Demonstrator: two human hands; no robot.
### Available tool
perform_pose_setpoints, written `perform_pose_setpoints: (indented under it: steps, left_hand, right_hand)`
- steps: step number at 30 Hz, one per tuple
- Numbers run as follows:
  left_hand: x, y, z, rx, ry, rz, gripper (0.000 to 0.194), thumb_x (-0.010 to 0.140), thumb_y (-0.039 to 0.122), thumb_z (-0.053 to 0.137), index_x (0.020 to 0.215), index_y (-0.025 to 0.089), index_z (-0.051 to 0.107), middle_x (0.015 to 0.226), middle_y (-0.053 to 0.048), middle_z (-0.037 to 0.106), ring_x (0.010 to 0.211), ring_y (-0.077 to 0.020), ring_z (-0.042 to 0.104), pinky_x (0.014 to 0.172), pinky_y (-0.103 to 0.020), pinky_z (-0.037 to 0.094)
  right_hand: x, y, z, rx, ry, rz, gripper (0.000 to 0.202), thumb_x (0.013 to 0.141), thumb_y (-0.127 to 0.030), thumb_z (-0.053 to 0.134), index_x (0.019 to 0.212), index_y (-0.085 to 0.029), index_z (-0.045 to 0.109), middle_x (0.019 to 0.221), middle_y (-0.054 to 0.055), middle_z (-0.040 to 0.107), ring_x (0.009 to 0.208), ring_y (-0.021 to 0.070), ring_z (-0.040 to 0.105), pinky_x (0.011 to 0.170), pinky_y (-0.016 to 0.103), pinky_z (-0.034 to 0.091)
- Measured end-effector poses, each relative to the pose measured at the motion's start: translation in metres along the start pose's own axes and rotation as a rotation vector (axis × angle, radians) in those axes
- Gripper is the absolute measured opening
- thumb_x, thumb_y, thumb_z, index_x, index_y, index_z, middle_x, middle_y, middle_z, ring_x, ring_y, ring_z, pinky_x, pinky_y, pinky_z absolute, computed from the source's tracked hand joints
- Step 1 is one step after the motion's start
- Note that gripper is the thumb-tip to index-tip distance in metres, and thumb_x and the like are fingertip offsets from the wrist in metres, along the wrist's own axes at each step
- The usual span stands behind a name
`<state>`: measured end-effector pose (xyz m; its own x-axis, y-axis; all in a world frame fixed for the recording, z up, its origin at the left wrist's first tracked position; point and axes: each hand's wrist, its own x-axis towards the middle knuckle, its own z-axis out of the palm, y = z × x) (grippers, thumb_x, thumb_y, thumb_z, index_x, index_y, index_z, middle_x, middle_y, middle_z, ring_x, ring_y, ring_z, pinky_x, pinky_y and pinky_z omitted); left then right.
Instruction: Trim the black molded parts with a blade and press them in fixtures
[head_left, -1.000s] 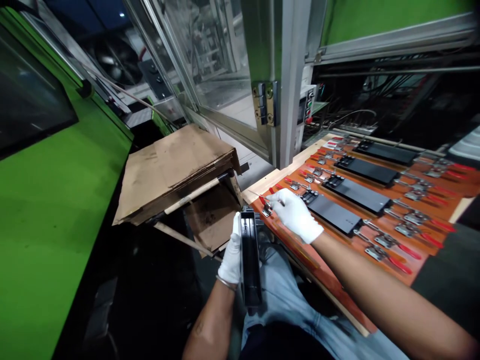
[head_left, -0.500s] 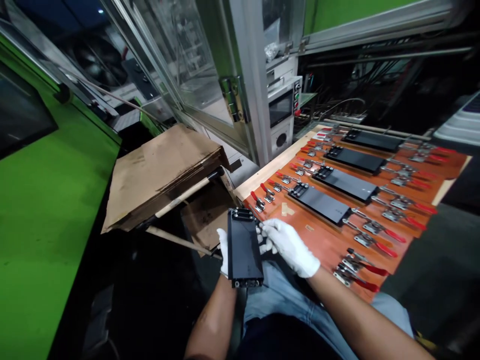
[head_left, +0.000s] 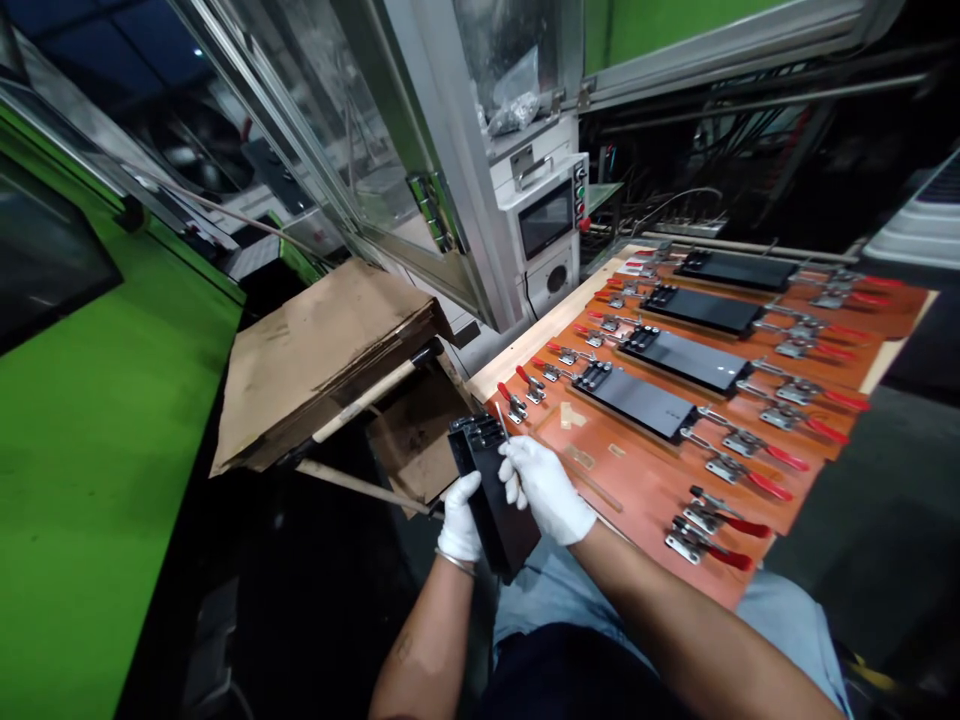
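My left hand (head_left: 459, 522), in a white glove, grips the side of a black rectangular plastic part (head_left: 496, 515) above my lap. The part is tilted, so its long open side shows to the left, and its ribbed end with small posts points away from me. My gloved right hand (head_left: 551, 492) is closed at the part's right edge. From its fingers a thin, pale, blade-like tool (head_left: 502, 420) sticks up beside the ribbed end. Whether its tip touches the part, I cannot tell.
To the right, an orange fixture board (head_left: 555, 440) carries several similar black parts (head_left: 634, 400) under red-handled toggle clamps (head_left: 757, 460). Flattened cardboard (head_left: 322, 350) lies on a cart at left. Behind stand a glazed machine door (head_left: 420, 190) and a control panel (head_left: 547, 220).
The black part has been turned from face-up to tilted, showing its open side. My right hand has moved slightly left, and the thin tool now stands out from its fingers.
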<state>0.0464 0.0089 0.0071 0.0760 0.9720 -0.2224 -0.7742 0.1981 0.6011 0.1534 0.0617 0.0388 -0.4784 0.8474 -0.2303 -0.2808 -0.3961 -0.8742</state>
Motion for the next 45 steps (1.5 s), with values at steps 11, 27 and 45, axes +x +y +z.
perform_pose_setpoints:
  steps: [11,27,45]
  left_hand:
    - [-0.003,-0.002,0.005,-0.004,-0.016,-0.021,0.036,0.075,0.054,0.063,0.070,0.019,0.055,0.057,-0.003,0.045,0.075,-0.0307,0.062,0.080,-0.045,0.050]
    - [0.001,0.053,0.011,-0.192,0.087,0.315,0.064,0.083,0.061,0.059,0.127,0.015,0.064,0.113,-0.013,0.073,0.096,-0.0269,0.070,0.087,-0.041,0.055]
    - [0.011,0.067,0.030,-0.113,0.105,0.403,0.069,0.087,0.074,0.045,0.127,0.021,0.064,0.114,-0.012,0.070,0.096,-0.0264,0.066,0.083,-0.041,0.053]
  right_hand:
    - [-0.007,-0.010,-0.002,-0.032,-0.080,-0.007,0.032,0.082,-0.047,0.059,0.091,-0.016,0.055,0.060,-0.005,0.058,0.037,0.0067,0.048,0.033,0.015,0.031]
    - [-0.050,-0.022,-0.034,-0.421,-0.015,-0.048,0.022,0.098,-0.039,0.047,0.093,-0.020,0.057,0.065,-0.001,0.059,0.042,0.0120,0.050,0.041,0.025,0.041]
    - [-0.079,-0.035,-0.036,-0.789,-0.273,-0.297,0.031,0.106,-0.036,0.039,0.091,-0.023,0.064,0.082,0.001,0.068,0.073,0.0170,0.065,0.068,0.029,0.053]
